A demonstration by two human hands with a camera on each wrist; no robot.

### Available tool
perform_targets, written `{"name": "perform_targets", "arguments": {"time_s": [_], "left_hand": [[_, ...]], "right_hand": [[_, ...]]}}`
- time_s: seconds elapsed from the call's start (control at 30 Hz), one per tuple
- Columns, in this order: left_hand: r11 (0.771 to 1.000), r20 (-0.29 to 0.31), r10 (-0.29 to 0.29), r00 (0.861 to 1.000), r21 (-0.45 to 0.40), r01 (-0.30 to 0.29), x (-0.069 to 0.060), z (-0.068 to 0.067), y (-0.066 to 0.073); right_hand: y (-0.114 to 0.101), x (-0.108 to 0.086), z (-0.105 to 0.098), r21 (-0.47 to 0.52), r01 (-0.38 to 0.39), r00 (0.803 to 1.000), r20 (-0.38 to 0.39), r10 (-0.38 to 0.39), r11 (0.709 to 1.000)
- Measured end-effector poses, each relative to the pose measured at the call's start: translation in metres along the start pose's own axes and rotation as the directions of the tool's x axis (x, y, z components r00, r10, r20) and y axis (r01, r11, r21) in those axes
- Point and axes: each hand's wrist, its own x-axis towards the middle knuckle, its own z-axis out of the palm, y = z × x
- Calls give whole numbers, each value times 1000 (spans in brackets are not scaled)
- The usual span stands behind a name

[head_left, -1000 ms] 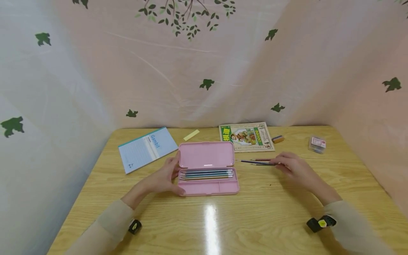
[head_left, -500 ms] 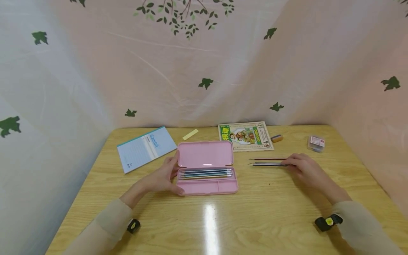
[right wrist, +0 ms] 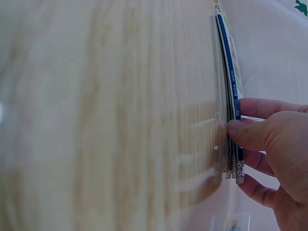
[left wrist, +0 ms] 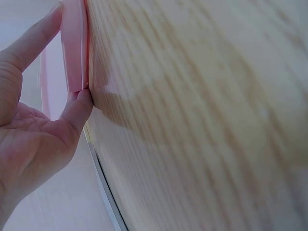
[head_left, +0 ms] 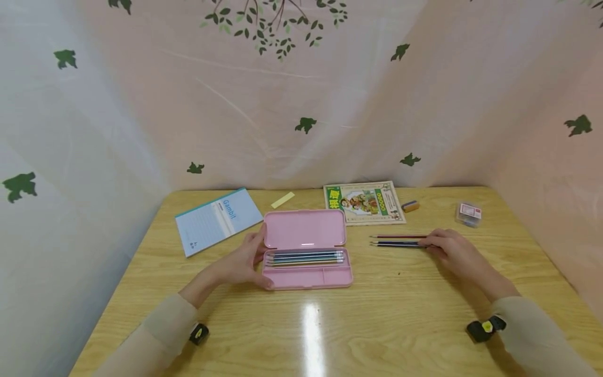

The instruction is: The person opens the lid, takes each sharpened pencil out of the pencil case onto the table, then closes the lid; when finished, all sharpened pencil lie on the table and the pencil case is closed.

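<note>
A pink pencil case (head_left: 292, 229) lies on the table with its lid back. Several pencils (head_left: 306, 257) lie in its rear compartment, while two smaller front compartments hold nothing visible. My left hand (head_left: 237, 265) holds the case's left end, thumb at the front corner and fingers at the hinge side; the left wrist view shows the fingertips against its pink wall (left wrist: 74, 48). To the right of the case, my right hand (head_left: 454, 254) pinches a dark blue pencil (right wrist: 229, 60) near its eraser end. A dark red pencil (head_left: 398, 236) lies just behind it, its end hidden by the hand.
Behind the case are a yellow strip (head_left: 282, 200) and a picture booklet (head_left: 365, 203). A blue notebook (head_left: 219, 222) lies at the left. Farther right are a small orange-and-blue block (head_left: 410, 206) and a clear box (head_left: 469, 214). A curtain hangs behind the table.
My right hand has moved right, away from the case, with the dark blue pencil, which now lies nearly parallel to the red one. The left hand and the case have stayed put.
</note>
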Motion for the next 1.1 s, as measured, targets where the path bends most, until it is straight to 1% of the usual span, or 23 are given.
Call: {"name": "perform_targets", "arguments": {"time_s": [0.17, 0.3, 0.43, 0.57, 0.7, 0.83, 1.0, 1.1], "left_hand": [[1000, 6, 11, 1000, 9, -11, -1, -1, 0], [1000, 5, 12, 1000, 8, -12, 0, -2, 0], [1000, 6, 12, 1000, -8, -12, 1, -1, -1], [1000, 6, 13, 1000, -11, -13, 0, -1, -1], [1000, 1, 23, 1000, 3, -23, 0, 0, -1], [999, 1, 32, 999, -4, -32, 0, 0, -1], [999, 12, 18, 1000, -33, -18, -1, -1, -1], [999, 14, 10, 1000, -34, -9, -1, -1, -1]], "right_hand": [[2, 1, 0, -1, -2, 1000, 7, 2, 1000], [4, 1, 0, -6, 29, 1000, -2, -29, 1000], [5, 2, 0, -5, 43, 999, 1, -43, 999], [4, 2, -1, -1, 37, 999, 17, -37, 999], [3, 3, -3, 6, 6, 999, 52, -7, 1000], [3, 3, -4, 15, -14, 997, 74, 13, 1000], [3, 3, -3, 14, -26, 995, 95, 25, 1000], [3, 3, -3, 14, -40, 993, 110, 38, 999]]}}
